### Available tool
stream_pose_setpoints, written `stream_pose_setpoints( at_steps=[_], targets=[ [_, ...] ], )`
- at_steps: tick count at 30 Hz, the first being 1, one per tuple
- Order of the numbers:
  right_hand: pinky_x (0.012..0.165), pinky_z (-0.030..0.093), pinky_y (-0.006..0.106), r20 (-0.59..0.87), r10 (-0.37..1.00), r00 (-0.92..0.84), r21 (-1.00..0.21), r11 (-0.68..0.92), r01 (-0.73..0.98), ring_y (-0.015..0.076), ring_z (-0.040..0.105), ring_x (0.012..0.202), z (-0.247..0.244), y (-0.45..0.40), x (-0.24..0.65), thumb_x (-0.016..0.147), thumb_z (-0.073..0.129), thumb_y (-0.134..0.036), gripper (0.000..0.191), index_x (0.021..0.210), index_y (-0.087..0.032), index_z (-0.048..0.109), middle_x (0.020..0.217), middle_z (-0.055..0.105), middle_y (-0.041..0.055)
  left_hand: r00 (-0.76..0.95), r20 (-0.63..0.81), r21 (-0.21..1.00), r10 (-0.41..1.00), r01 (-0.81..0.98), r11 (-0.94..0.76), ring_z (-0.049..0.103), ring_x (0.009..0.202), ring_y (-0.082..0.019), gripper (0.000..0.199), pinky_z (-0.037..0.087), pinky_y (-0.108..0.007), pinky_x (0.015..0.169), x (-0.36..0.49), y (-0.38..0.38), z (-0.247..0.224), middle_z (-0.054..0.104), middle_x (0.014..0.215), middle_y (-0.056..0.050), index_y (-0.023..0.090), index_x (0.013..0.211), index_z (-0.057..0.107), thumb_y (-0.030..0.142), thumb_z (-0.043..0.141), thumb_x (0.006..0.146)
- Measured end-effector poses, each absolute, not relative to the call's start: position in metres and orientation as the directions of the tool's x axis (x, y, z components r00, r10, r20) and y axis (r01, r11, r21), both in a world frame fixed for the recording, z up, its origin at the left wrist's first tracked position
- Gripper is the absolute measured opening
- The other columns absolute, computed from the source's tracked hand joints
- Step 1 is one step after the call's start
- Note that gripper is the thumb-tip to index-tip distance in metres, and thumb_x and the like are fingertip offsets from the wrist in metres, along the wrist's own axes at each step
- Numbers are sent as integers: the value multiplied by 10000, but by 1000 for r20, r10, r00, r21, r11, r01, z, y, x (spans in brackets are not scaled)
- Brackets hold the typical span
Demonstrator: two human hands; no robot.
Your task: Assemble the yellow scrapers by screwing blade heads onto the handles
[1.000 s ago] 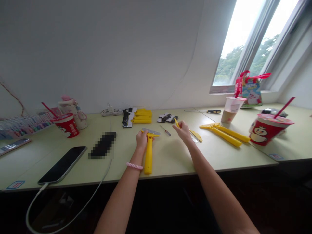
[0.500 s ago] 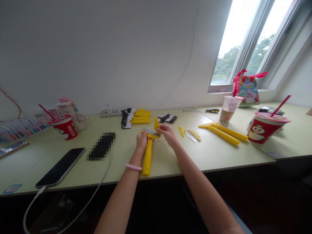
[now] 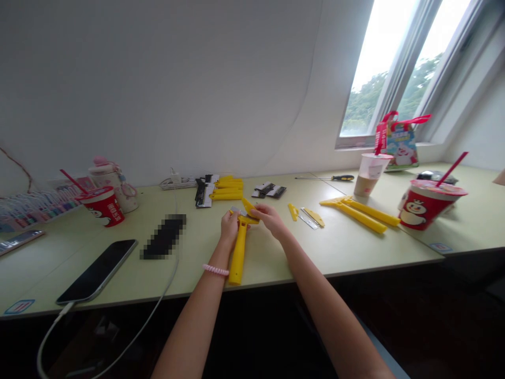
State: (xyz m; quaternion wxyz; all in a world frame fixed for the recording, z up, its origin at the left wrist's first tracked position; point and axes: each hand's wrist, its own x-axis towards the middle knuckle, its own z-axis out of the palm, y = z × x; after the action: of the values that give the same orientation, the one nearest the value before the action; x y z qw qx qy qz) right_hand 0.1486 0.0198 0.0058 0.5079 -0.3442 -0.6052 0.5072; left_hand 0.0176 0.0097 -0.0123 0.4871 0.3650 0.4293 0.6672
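Observation:
My left hand (image 3: 230,225) is closed round the head of a yellow scraper (image 3: 237,255), whose handle points toward me over the table's front edge. A metal blade lies across that head, partly hidden by my fingers. Between the fingers of my right hand (image 3: 269,217) is a small yellow plastic piece (image 3: 248,205), tilted over the blade at the scraper head. To the right of my hands lie a yellow strip (image 3: 292,212), a silver blade (image 3: 307,219) and a yellow blade cover (image 3: 314,217).
Two yellow scrapers (image 3: 361,216) lie at right, near a red cup (image 3: 430,208) and a clear cup (image 3: 370,176). Behind are a screwdriver (image 3: 341,178), black packets (image 3: 269,190) and stacked yellow handles (image 3: 229,193). Leftward are a cabled phone (image 3: 98,271) and another red cup (image 3: 103,206).
My right hand has tilted the yellow piece to the left and lowered it toward the blade on the scraper head. My left hand keeps its hold.

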Motion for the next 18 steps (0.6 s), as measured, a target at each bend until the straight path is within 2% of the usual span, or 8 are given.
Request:
stream_pose_setpoints(
  at_steps=[5,11,18],
  targets=[
    [646,402,226,203,952,-228,-967,157,-202,131,553,692,4,22,151,618,648,-366,262,758,-145,656,712,634,11,-264,60,928,963,-339,-151,542,432,-108,135,497,-263,458,18,9,-12,507,513,43,163,688,456,241,553,635],
    [632,462,229,-7,961,-276,-988,-48,-144,123,581,682,-2,23,149,636,669,-264,172,756,-141,676,756,648,42,-291,80,933,953,-314,-174,536,419,-103,102,479,-239,438,16,12,-14,511,515,42,168,670,453,231,525,636],
    [592,478,206,30,953,-300,-990,-14,-143,108,592,649,-2,22,148,692,634,-217,120,753,-127,682,751,645,57,-282,17,940,959,-323,-111,577,458,-136,151,475,-251,435,16,8,-10,572,585,5,163,713,488,302,526,669]
  ],
)
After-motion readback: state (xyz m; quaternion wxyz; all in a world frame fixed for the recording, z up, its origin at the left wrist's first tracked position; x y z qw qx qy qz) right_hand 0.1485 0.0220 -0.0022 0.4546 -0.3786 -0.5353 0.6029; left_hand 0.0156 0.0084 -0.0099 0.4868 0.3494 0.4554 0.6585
